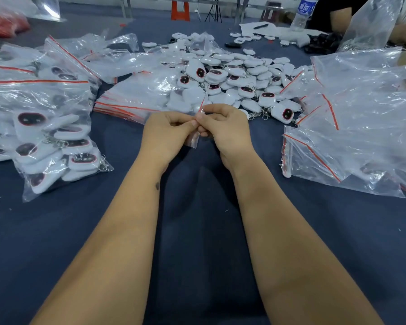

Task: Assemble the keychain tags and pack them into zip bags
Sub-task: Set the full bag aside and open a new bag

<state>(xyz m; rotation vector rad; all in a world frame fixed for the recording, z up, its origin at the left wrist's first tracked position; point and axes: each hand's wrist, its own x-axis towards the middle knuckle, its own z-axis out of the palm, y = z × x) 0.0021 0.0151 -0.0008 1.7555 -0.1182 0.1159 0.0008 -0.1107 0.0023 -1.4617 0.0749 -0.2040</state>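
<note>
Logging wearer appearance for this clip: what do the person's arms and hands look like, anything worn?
Both forearms are bare, with no sleeves in view. The left hand and right hand wear no gloves, and no rings, watch or bracelet show. One small dark mark sits on the left forearm near the wrist.

We can make out only one piece of print: the blue label on the water bottle [302, 10] at the far edge of the table carries white characters, but they are too small and blurred to read.
</note>
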